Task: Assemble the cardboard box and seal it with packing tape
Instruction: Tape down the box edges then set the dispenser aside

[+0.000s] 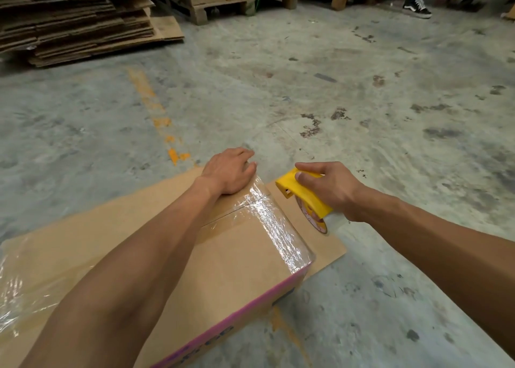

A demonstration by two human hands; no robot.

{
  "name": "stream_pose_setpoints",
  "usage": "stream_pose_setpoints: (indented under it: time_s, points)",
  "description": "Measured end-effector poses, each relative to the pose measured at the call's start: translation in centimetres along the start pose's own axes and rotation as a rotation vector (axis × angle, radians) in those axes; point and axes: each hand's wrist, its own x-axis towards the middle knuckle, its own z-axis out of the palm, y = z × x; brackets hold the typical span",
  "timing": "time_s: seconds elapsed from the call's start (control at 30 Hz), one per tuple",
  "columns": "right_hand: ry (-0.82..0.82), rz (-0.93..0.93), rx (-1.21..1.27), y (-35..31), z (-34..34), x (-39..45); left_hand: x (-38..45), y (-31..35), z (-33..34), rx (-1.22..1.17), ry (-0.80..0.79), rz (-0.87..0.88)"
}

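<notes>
So the cardboard box sits at about 6 o'clock in the view, closed up, resting on a flat sheet of cardboard laid on the concrete floor. A shiny strip of clear packing tape runs along the box's top edge on the 3 o'clock side and wraps over the near corner.

The left hand lies flat on the far end of the box top, fingers straight and pressing down where the tape ends near the far edge. The right hand is just beside the box at 3 o'clock, its fingers curled around a yellow tape dispenser, thumb on top. The roll under it looks to touch the flat sheet, but I can't tell for sure.

Up at 10 o'clock there's a stack of flattened cartons, wooden pallets with boxes at 12, and someone's black sneaker around 1 o'clock.
</notes>
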Motion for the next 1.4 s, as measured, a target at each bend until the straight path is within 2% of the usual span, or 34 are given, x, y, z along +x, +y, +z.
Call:
stream_pose_setpoints:
  time_s: [0.2, 0.33, 0.47, 0.63, 0.73, 0.87, 1.07, 1.3, 1.4]
  points:
    - [-0.021, -0.093, 0.148, -1.2, 1.0, -0.5, -3.3, -1.7, 0.4, 0.001, -0.021, 0.080]
    - [0.009, -0.215, 0.117, -2.8, 2.8, -0.1, -8.5, -2.6, 0.6, 0.025, -0.031, 0.108]
    - [-0.032, -0.286, 0.099, -4.5, 5.8, 0.0, -15.7, -4.4, 0.4, 0.031, -0.047, 0.107]
    - [-0.184, -0.391, 0.068, -7.6, 10.4, -1.8, -25.8, -7.4, -0.8, 0.031, -0.074, 0.100]
    - [-0.347, -0.397, 0.187, -9.0, 12.9, -3.0, -31.5, -9.4, -1.9, 0.071, -0.113, 0.147]
    - [-0.479, -0.444, 0.177, -9.8, 15.1, -4.5, -36.9, -10.8, -2.8, 0.076, -0.138, 0.132]
    - [-0.579, -0.430, 0.194, -9.4, 15.0, -5.8, -36.0, -9.0, -1.8, 0.124, -0.114, 0.101]
    - [-0.487, -0.411, 0.212, -9.2, 12.8, -5.8, -29.7, -2.9, 0.0, 0.142, -0.105, 0.156]
    - [-0.469, -0.413, 0.209, -9.2, 12.2, -5.9, -29.6, -2.9, -0.3, 0.104, -0.098, 0.192]
